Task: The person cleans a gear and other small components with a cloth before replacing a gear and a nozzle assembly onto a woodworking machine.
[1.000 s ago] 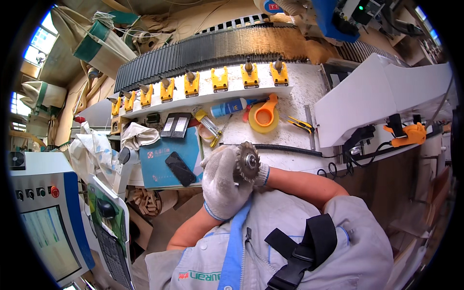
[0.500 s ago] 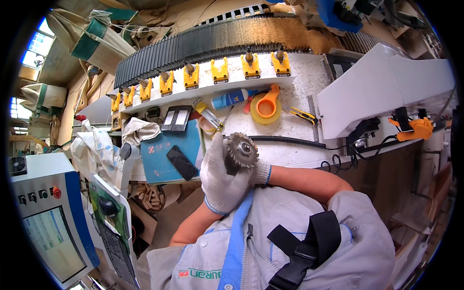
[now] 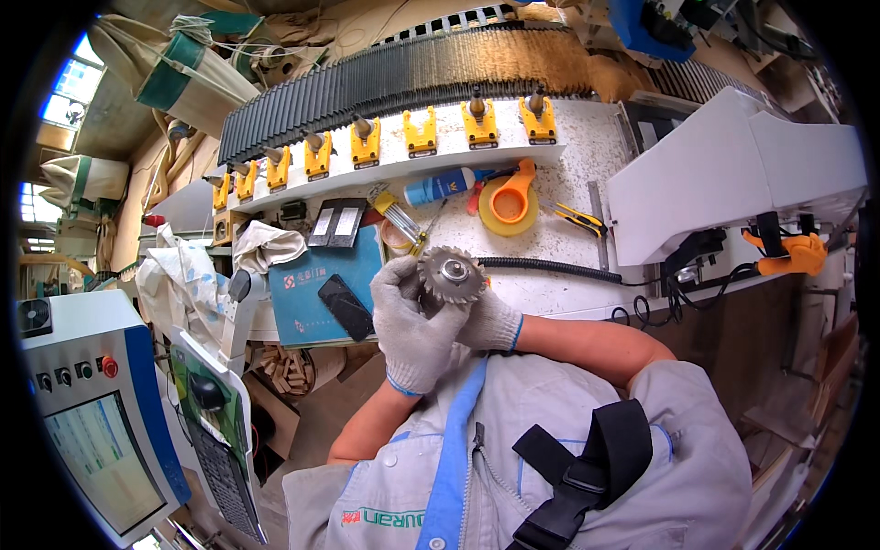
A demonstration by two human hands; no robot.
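A small toothed circular saw blade (image 3: 438, 286) with a round metal hub at its centre is held up in front of my chest, its face tilted upward. My left hand (image 3: 411, 335), in a pale knitted glove, is closed at the blade's left side, its fingertips by the teeth. My right hand (image 3: 492, 324), gloved too, is closed beneath and behind the blade. Most of its fingers are hidden by the blade and the left hand. Left of them, a black phone (image 3: 346, 309) lies on a blue folder (image 3: 298, 284).
On the white bench (image 3: 550, 284) lie a blue bottle (image 3: 438, 188), an orange tape dispenser (image 3: 511, 199), a yellow-handled cutter (image 3: 579, 220) and a coiled black hose (image 3: 550, 267). Yellow tool forks (image 3: 365, 147) line the back. A control panel (image 3: 101, 412) and a keyboard (image 3: 225, 477) stand left.
The saw blade has shifted slightly left and turned a little more face-up. My left index finger, earlier stretched up beside the blade, is now bent at its edge.
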